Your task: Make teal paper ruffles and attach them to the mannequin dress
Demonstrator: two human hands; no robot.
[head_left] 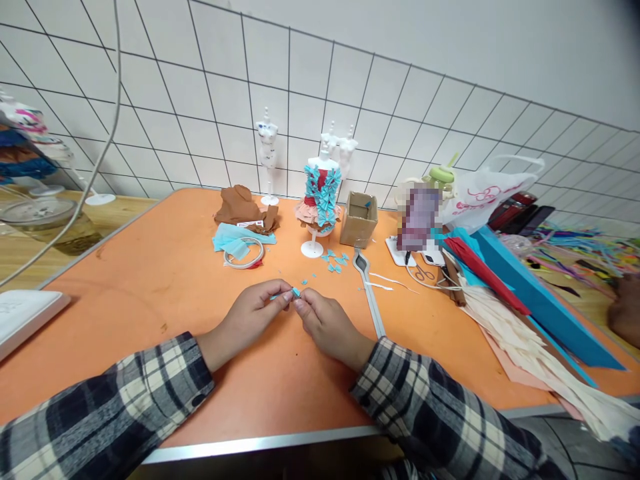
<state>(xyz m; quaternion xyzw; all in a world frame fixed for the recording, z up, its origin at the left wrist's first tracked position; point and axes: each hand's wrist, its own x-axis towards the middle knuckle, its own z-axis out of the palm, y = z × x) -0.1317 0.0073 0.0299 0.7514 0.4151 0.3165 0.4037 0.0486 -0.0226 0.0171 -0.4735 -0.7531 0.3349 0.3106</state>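
My left hand (255,313) and my right hand (325,323) meet at the middle of the orange table (165,280), fingers pinched together on one small light-blue paper piece (295,292). Both wrists rest on the tabletop in plaid sleeves. Beyond them stands a small white mannequin (320,193) dressed in blue, red and pink paper pieces. Several loose blue paper bits (334,261) lie at its foot.
A roll of tape (244,253), blue tissue and brown fabric (240,208) lie back left. A cardboard box (359,219), a phone on a stand (419,219), scissors (424,273), a metal ruler (371,293) and coloured paper sheets (530,293) fill the right.
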